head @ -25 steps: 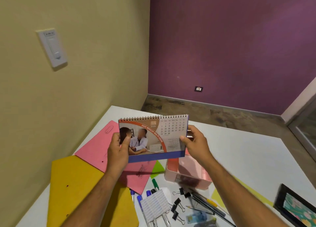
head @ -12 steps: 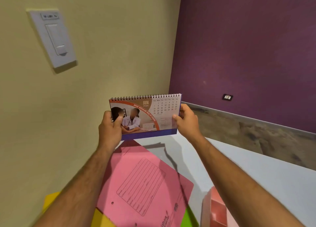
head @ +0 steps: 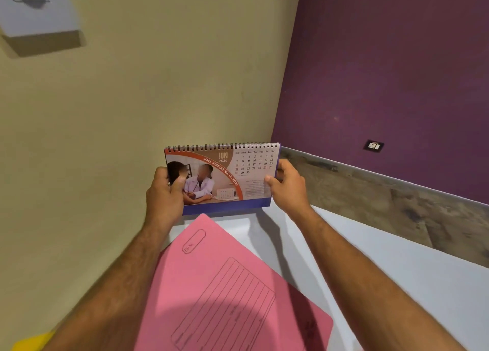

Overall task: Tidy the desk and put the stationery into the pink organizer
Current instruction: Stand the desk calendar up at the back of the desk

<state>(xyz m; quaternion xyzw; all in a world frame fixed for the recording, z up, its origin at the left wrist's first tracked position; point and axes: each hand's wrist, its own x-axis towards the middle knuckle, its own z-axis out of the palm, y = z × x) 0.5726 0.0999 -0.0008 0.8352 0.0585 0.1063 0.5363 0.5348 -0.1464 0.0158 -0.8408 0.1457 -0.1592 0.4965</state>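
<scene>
Against the view 0.5 s before, the white desk (head: pixel 397 271) and the pink folder (head: pixel 225 284) lying on it filled more of the picture, and the calendar (head: pixel 222 177) sat lower, its blue base now close above the folder's far corner near the desk's far left corner, whether touching could not be told. The calendar stood upright with its long axis running left to right, spiral binding on top and the June 2026 page facing the person. The left hand (head: pixel 164 194) gripped its left end and the right hand (head: pixel 288 186) its right end, each with the thumb on the front and fingers curled behind.
</scene>
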